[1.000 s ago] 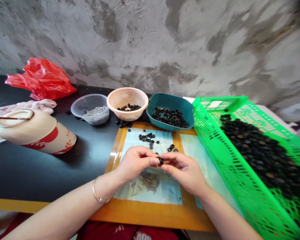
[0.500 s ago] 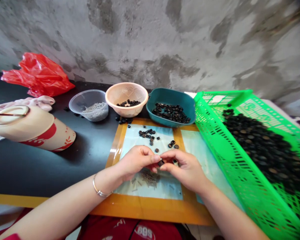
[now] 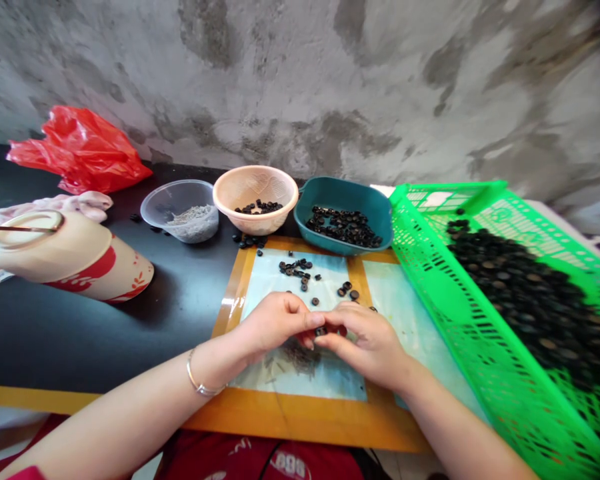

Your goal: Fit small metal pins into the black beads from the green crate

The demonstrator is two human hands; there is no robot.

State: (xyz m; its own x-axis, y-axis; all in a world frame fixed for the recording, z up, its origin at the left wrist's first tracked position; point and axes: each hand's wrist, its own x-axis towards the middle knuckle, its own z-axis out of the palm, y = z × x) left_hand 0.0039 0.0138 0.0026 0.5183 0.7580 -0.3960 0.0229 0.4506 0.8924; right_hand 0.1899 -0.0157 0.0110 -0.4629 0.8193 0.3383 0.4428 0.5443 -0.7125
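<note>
The person's left hand (image 3: 277, 323) and right hand (image 3: 363, 345) meet low in the middle of the frame, fingers curled inward, and their fingertips (image 3: 316, 321) pinch a small black bead (image 3: 321, 331) between them; most of it is hidden by the fingers. Just below the hands, a cluster of thin pins (image 3: 300, 357) lies on an orange-edged mat (image 3: 300, 415), and loose black beads (image 3: 295, 269) are scattered above the fingers. A silver bangle (image 3: 201, 385) circles the left wrist. Along the top of the mat stand a pale pink bowl (image 3: 255, 183) and a teal dish (image 3: 343, 198), both holding black beads, with a clear plastic bowl (image 3: 167, 203) of grey pins to their left. A green plastic basket (image 3: 430, 320) heaped with black beads lies at the right.
</note>
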